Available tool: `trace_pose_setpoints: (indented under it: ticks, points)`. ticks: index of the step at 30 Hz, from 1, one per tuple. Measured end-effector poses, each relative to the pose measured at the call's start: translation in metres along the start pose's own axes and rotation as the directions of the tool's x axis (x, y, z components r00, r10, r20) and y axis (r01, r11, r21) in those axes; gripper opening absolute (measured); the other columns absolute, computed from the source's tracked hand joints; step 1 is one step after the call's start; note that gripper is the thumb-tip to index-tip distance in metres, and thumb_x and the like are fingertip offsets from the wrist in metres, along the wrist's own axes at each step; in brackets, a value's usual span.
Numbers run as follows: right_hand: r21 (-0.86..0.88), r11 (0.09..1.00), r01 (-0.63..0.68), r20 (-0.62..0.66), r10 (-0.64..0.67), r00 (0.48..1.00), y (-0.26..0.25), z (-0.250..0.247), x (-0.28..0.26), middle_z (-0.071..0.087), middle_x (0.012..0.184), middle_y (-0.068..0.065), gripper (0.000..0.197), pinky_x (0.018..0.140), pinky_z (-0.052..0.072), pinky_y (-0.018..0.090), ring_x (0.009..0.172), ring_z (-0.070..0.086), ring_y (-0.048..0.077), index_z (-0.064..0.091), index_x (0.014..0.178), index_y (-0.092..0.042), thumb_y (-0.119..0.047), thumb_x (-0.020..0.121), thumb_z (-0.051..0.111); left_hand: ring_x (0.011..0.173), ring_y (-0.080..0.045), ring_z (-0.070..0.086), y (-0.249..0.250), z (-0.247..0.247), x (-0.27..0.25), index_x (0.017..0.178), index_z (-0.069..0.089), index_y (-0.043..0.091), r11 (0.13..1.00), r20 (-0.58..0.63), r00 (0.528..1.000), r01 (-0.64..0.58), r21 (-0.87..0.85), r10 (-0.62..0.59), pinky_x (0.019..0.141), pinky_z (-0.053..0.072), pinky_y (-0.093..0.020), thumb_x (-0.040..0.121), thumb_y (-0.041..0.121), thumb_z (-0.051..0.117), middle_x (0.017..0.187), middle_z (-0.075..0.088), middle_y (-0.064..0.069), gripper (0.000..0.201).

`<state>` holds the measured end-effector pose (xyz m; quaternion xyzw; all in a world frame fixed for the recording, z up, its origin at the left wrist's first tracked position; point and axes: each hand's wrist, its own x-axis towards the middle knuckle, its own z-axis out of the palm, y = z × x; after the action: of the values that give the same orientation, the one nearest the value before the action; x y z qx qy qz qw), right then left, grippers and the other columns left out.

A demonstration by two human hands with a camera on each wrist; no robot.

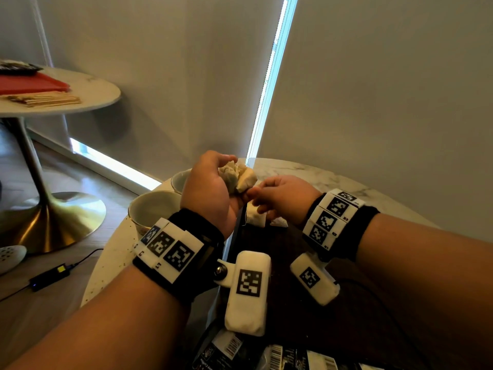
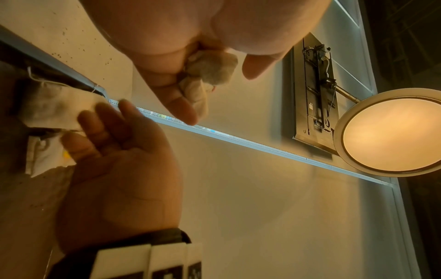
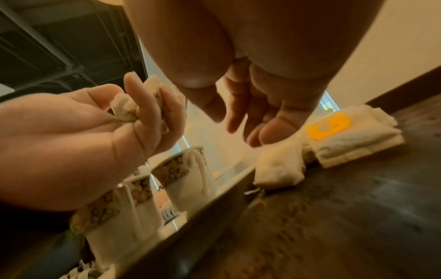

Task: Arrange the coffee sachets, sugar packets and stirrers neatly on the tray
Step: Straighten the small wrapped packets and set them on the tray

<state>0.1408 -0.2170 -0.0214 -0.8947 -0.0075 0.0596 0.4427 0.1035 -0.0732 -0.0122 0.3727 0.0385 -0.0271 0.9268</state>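
My left hand (image 1: 213,185) is raised over the dark tray (image 1: 282,241) and grips a crumpled bunch of white packets (image 1: 237,177), also seen as packets (image 2: 210,71) in the left wrist view. My right hand (image 1: 277,198) hovers just right of it, its fingers (image 3: 250,120) relaxed and empty. Below it a white packet (image 3: 279,169) lies on the tray, with a stack of packets bearing a yellow label (image 3: 353,136) beside it. Black coffee sachets (image 1: 229,348) lie at the tray's near end.
Two patterned cups (image 1: 154,209) (image 1: 181,180) stand on the marble table left of the tray. A second round table (image 1: 93,86) at far left carries a red tray (image 1: 29,84) and wooden stirrers (image 1: 45,100). A cable and adapter (image 1: 50,276) lie on the floor.
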Motion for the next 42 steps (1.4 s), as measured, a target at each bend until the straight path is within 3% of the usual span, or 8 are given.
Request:
trace_pose_setpoints:
  ticks: [3, 8, 13, 19, 26, 32, 38, 42]
  points:
    - [0.275, 0.953, 0.124, -0.155, -0.083, 0.984, -0.004, -0.002, -0.002, 0.064, 0.077, 0.004, 0.030, 0.058, 0.046, 0.033, 0.073, 0.058, 0.022, 0.067, 0.091, -0.013, -0.038, 0.099, 0.054, 0.068, -0.022, 0.053, -0.002, 0.001, -0.002, 0.095, 0.053, 0.007, 1.000, 0.032, 0.999, -0.013, 0.022, 0.012, 0.058, 0.052, -0.028, 0.096, 0.012, 0.044, 0.084, 0.051, -0.012, 0.010]
    - [0.293, 0.922, 0.254, -0.163, -0.214, 0.963, -0.012, -0.004, -0.013, 0.067, 0.077, 0.005, 0.046, 0.056, 0.044, 0.031, 0.071, 0.058, 0.018, 0.071, 0.083, -0.023, -0.065, 0.065, 0.068, 0.065, -0.021, 0.063, -0.003, 0.000, -0.002, 0.098, 0.053, 0.007, 0.998, 0.074, 0.997, -0.009, 0.054, 0.005, 0.057, 0.055, -0.027, 0.095, 0.010, 0.045, 0.090, 0.056, -0.015, 0.009]
    - [0.200, 0.943, 0.265, -0.131, -0.242, 0.961, -0.011, -0.004, -0.014, 0.074, 0.082, 0.005, 0.010, 0.060, 0.044, 0.031, 0.075, 0.065, 0.020, 0.072, 0.078, -0.026, -0.035, 0.078, 0.075, 0.079, -0.028, 0.065, -0.004, -0.002, 0.000, 0.105, 0.054, 0.007, 0.998, 0.065, 0.998, -0.007, 0.070, 0.003, 0.058, 0.059, -0.028, 0.096, 0.009, 0.045, 0.106, 0.056, -0.021, 0.013]
    - [0.249, 0.927, 0.282, -0.143, -0.253, 0.957, -0.010, -0.007, -0.017, 0.070, 0.072, -0.003, 0.012, 0.053, 0.045, 0.019, 0.062, 0.061, 0.007, 0.069, 0.079, -0.020, -0.010, 0.085, 0.074, 0.082, -0.029, 0.067, -0.007, -0.005, 0.004, 0.121, 0.051, 0.004, 0.994, 0.063, 0.998, -0.021, 0.103, 0.014, 0.059, 0.058, -0.031, 0.095, 0.008, 0.047, 0.112, 0.058, -0.023, 0.027]
    - [0.312, 0.905, 0.291, -0.222, -0.228, 0.948, -0.007, -0.007, -0.017, 0.072, 0.090, 0.016, 0.005, 0.056, 0.047, 0.030, 0.076, 0.065, 0.023, 0.070, 0.079, -0.022, -0.017, 0.080, 0.072, 0.078, -0.027, 0.070, -0.007, -0.006, 0.003, 0.113, 0.056, 0.010, 0.984, 0.079, 0.996, -0.050, 0.174, 0.037, 0.064, 0.061, -0.031, 0.097, 0.004, 0.050, 0.105, 0.064, -0.019, 0.018]
    - [0.384, 0.881, 0.275, -0.233, -0.195, 0.953, -0.007, -0.007, -0.017, 0.072, 0.082, 0.011, 0.014, 0.056, 0.048, 0.033, 0.073, 0.067, 0.024, 0.068, 0.083, -0.016, -0.024, 0.072, 0.071, 0.079, -0.023, 0.071, -0.007, -0.007, 0.001, 0.111, 0.061, 0.008, 0.974, 0.146, 0.987, -0.091, 0.206, 0.061, 0.063, 0.060, -0.028, 0.096, 0.003, 0.053, 0.099, 0.066, -0.013, 0.018]
    - [0.413, 0.872, 0.263, -0.169, -0.211, 0.963, -0.009, -0.009, -0.022, 0.071, 0.083, 0.009, 0.008, 0.060, 0.051, 0.033, 0.070, 0.066, 0.021, 0.066, 0.091, -0.013, -0.005, 0.088, 0.068, 0.070, -0.018, 0.069, -0.008, -0.008, 0.002, 0.103, 0.066, 0.008, 0.969, 0.151, 0.987, -0.081, 0.234, 0.046, 0.060, 0.057, -0.025, 0.097, 0.004, 0.055, 0.085, 0.070, -0.010, 0.013]
    - [0.434, 0.863, 0.258, -0.165, -0.206, 0.965, -0.011, -0.010, -0.023, 0.071, 0.085, 0.009, 0.018, 0.060, 0.053, 0.032, 0.068, 0.068, 0.020, 0.063, 0.097, -0.013, 0.001, 0.087, 0.068, 0.069, -0.020, 0.071, -0.008, -0.008, 0.003, 0.107, 0.064, 0.006, 0.969, 0.144, 0.988, -0.085, 0.234, 0.052, 0.060, 0.058, -0.026, 0.096, 0.001, 0.055, 0.096, 0.069, -0.017, 0.015]
